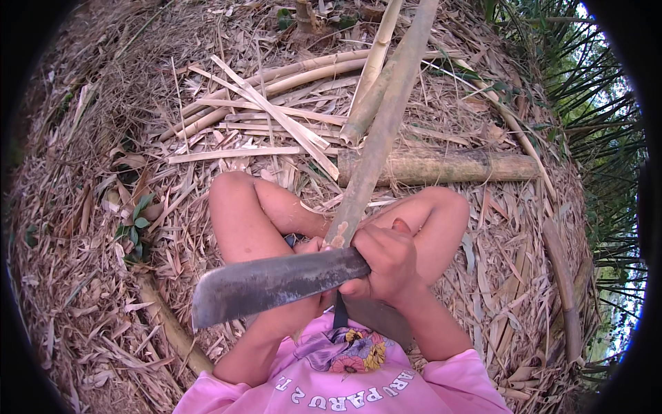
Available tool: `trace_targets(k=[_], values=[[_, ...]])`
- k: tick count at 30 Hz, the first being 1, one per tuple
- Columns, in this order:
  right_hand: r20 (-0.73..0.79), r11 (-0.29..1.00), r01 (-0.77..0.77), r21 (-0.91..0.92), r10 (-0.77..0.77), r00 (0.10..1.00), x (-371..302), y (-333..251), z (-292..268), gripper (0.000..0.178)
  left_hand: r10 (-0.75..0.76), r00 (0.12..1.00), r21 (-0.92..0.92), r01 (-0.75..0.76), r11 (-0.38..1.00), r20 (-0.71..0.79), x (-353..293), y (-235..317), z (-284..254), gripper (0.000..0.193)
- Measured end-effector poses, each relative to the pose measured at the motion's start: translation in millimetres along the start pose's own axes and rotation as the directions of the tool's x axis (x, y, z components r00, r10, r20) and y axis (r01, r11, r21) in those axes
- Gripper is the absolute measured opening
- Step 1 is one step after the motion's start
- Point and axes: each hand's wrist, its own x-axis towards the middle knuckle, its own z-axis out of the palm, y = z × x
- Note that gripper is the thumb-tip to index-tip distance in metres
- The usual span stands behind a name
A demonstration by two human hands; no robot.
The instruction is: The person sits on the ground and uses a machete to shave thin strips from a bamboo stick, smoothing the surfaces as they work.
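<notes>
I sit cross-legged with a machete [276, 281] in my right hand [387, 261]. Its fingers are closed round the handle, and the broad dark blade points left across my lap. A long bamboo pole [379, 141] slants down from the far side, its near end between my legs at the blade. My left hand [314, 245] is closed at that near end, mostly hidden behind the blade. Pale patches show on the pole's surface just above the blade.
A thick bamboo log [448, 166] lies crosswise beneath the pole. Split bamboo strips [276, 114] are strewn ahead on the left, beside a second bamboo piece [369, 90]. Dry leaves [89, 303] cover the ground. Another bamboo length [562, 290] lies at the right, near green foliage [593, 103].
</notes>
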Motion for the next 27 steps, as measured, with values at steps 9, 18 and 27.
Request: trace_targets(k=[9, 18, 27], values=[[-0.049, 0.996, 0.064, 0.059, -0.061, 0.997, 6, 6, -5, 0.075, 0.071, 0.997, -0.322, -0.081, 0.943, -0.043, 7, 10, 4, 0.025], [0.145, 0.788, -0.243, 0.566, 0.195, 0.97, 10, 6, -9, 0.074, -0.246, 0.907, -0.661, 0.418, 0.623, 0.342, 19, 49, -4, 0.03], [0.008, 0.986, 0.014, 0.169, -0.016, 1.0, 12, 11, -11, 0.074, -0.179, 0.938, -0.521, 0.317, 0.792, 0.298, 12, 23, 1, 0.038]])
